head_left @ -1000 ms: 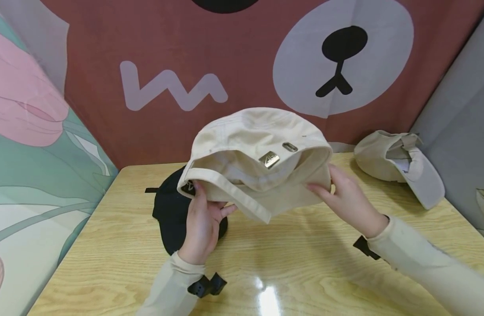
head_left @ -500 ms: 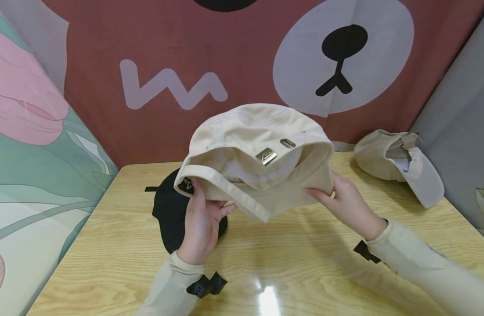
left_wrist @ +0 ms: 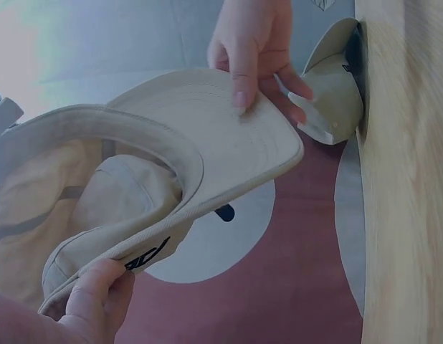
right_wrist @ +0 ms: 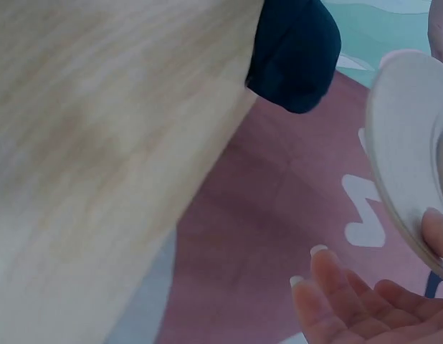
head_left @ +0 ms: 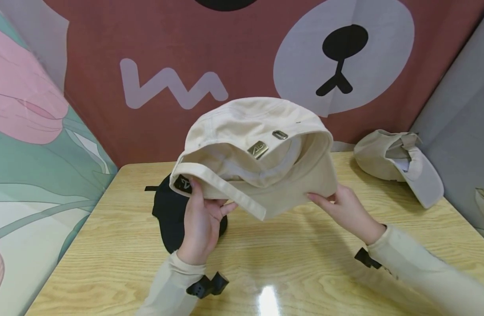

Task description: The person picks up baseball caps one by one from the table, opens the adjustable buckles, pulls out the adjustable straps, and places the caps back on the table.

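Cream cap (head_left: 261, 116) held up between left hand (head_left: 200, 224) and right hand (head_left: 350, 213)

The cream cap is raised above the tabletop (head_left: 289, 267), its hollow turned to the near side and its crown to the far side. The left hand pinches its left edge, thumb on the near face beside a black label (head_left: 182, 183), the other fingers below. The right hand pinches the brim (head_left: 293, 199) at its right end, thumb on one face and fingers on the other side, some spread away from the cloth in the right wrist view. A strap (head_left: 226, 188) slants across the hollow, its end loose between the hands; a metal buckle (head_left: 258, 149) sits on the far edge.

A black cap (head_left: 168, 219) lies at left, partly hidden by the left hand. A beige cap (head_left: 374, 156) lies far right.
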Demonstrator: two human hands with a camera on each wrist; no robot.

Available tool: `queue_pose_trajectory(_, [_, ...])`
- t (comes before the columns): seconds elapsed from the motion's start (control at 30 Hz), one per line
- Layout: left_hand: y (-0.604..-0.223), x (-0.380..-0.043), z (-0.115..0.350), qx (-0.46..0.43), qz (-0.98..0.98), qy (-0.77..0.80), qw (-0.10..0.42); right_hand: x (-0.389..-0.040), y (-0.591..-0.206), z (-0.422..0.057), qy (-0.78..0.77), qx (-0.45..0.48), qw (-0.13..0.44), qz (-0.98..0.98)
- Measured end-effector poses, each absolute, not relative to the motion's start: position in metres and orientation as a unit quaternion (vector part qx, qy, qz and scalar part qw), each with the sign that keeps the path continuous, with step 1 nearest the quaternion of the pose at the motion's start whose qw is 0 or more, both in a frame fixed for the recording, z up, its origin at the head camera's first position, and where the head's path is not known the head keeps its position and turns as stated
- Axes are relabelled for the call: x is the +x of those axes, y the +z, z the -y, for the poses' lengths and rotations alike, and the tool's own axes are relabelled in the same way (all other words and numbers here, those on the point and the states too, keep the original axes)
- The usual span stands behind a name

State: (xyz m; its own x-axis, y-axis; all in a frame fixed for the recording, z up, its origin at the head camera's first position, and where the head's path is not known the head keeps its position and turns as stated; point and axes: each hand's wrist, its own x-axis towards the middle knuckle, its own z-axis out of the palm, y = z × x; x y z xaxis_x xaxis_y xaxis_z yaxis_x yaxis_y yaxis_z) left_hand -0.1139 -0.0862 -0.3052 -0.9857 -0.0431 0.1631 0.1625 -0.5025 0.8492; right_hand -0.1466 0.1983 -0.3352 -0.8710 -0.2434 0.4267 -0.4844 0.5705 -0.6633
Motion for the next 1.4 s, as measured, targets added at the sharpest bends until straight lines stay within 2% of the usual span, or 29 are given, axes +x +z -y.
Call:
queue_pose_trajectory(0.3, [-0.306, -0.114, 0.083, -0.059, 0.472, -0.879, 0.034, -0.147, -0.358, -0.197, 0.547, 0.260, 0.055, 0.794])
queue_pose_trajectory(0.47, [-0.309, -0.114, 0.082, -0.068, 0.478, -0.876, 0.018, -0.142, -0.361, -0.196, 0.595, 0.257, 0.034, 0.761])
queue_pose_trajectory(0.83, [-0.317, -0.114, 0.084, -0.056, 0.519, -0.853, -0.011, -0.131, -0.353, -0.209, 0.651, 0.268, 0.084, 0.705])
queue_pose_trajectory(1.07, [-0.321, -0.114, 0.087, -0.035, 0.553, -0.833, -0.003, -0.117, -0.349, -0.228, 0.551, 0.181, 0.146, 0.802])
queue_pose_trajectory(1.3, [-0.323, -0.115, 0.088, 0.008, 0.569, -0.822, -0.003, -0.110, -0.349, -0.244, 0.497, 0.148, 0.208, 0.830])
queue_pose_trajectory(1.4, [-0.323, -0.113, 0.091, 0.011, 0.583, -0.813, -0.007, -0.106, -0.349, -0.252, 0.469, 0.146, 0.255, 0.833])
